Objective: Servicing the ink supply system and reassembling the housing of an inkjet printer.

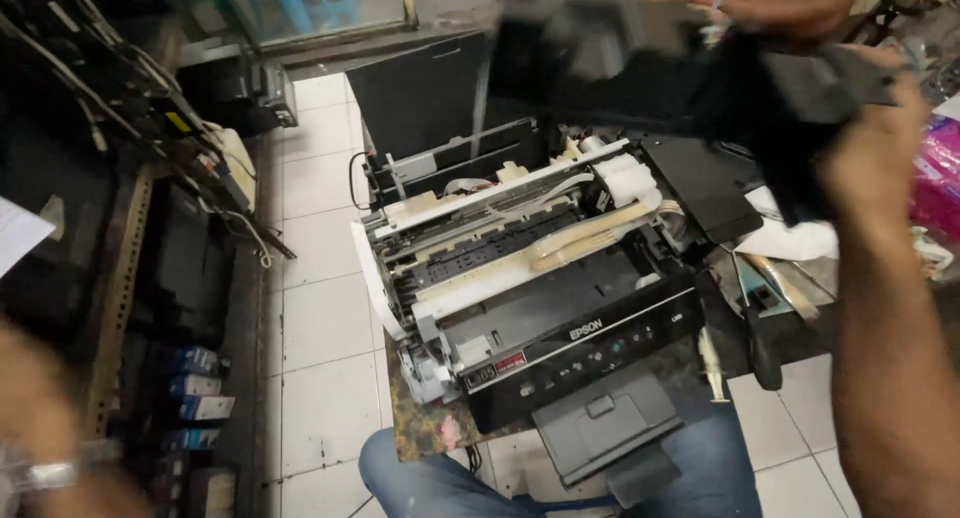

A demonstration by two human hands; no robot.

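Our right hand (880,143) is raised at the upper right, closed around the edge of a large black printer cover (690,63), which it holds up in the air, tilted and blurred, well clear of the machine below; lifted this high it leaves the inside of the printer open to view. Our left hand (40,418) sits at the lower left edge of the picture, blurred and mostly cut off, with a metal wristband (45,473) at the wrist; we cannot tell whether it is clenched or loose, and it touches nothing we can make out. Between the two hands the opened printer (540,278) rests on a small low desk (425,428) just in front of our knees in blue jeans (420,478), close enough to reach from a seated position. With the cover off, we see its white carriage rail, pale ribbon tubing (590,233) and the black front panel with buttons, and the paper tray (605,428) folded out toward us. A screwdriver with a black handle (762,343) lies just beside the printer's right side, near at hand. Beyond the cover another person's arm (780,3) shows at the top edge. On the left a metal shelf (120,278) holds dark machine parts and small blue boxes (195,388), above a white tiled floor (320,378).
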